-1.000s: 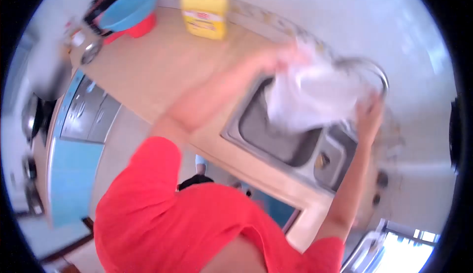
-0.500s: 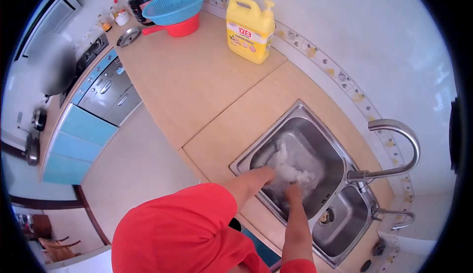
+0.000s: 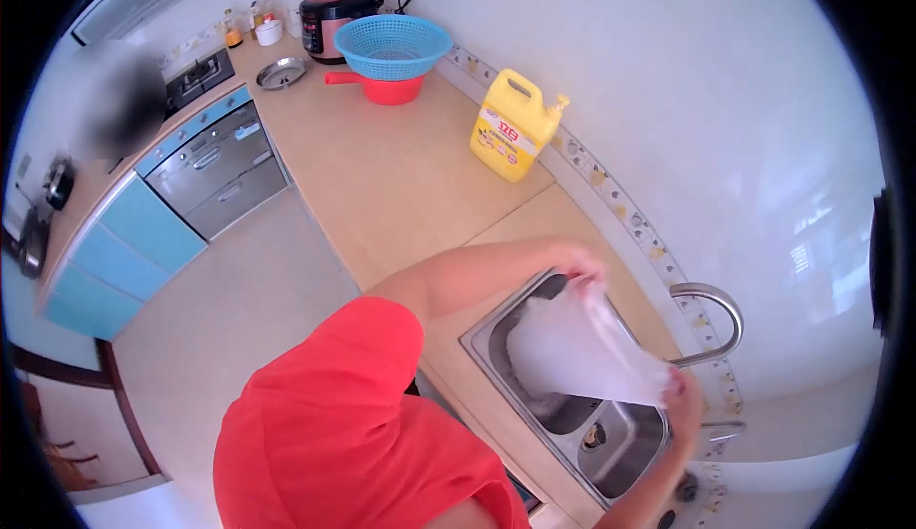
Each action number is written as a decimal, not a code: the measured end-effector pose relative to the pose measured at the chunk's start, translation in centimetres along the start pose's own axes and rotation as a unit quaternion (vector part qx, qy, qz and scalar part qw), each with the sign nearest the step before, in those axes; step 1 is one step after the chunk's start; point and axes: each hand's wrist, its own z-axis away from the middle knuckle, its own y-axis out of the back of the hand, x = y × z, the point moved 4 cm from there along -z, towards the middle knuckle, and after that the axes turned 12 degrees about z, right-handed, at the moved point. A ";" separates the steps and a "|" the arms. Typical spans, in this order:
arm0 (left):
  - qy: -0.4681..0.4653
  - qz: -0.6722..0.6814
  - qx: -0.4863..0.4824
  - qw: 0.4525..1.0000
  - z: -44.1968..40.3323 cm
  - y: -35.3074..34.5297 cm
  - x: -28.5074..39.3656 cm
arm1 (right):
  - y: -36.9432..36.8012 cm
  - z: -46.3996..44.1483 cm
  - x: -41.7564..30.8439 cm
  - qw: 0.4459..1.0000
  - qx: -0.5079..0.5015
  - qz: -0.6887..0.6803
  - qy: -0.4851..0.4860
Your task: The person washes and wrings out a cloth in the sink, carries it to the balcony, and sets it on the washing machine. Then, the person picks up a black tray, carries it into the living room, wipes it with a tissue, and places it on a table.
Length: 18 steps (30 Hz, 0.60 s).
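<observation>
A wet white cloth (image 3: 582, 343) is stretched out over the large basin of the steel sink (image 3: 491, 369). My left hand (image 3: 578, 264) pinches one upper corner near the basin's far edge. At the opposite corner, by the small basin, my right hand (image 3: 680, 397) grips the cloth too. Both hands are slightly blurred by motion. The cloth hangs down between them and hides much of the large basin, its lower part reaching into it.
A curved steel tap (image 3: 727, 314) rises behind the sink, with a smaller tap (image 3: 727, 429) beside it. On the counter stand a yellow detergent jug (image 3: 515, 133), a blue colander (image 3: 393, 42) over a red pan (image 3: 391, 90), a metal lid (image 3: 282, 73) and a cooker (image 3: 329, 23).
Both hands have come up out of the water and moved apart, lifting the bunched cloth and spreading it. The head view has shifted.
</observation>
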 end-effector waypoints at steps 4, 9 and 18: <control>-0.135 0.302 -0.114 0.937 4.9 -2.4 10.2 | 12.7 0.0 -8.2 0.993 0.108 0.021 -0.027; -0.240 0.458 -0.208 0.830 13.3 -8.2 17.7 | 16.7 0.4 -11.8 0.951 0.249 -0.175 -0.058; -0.056 0.265 -0.072 0.960 -2.4 -9.7 -9.5 | -13.1 -2.9 -9.7 0.997 0.017 -0.011 0.069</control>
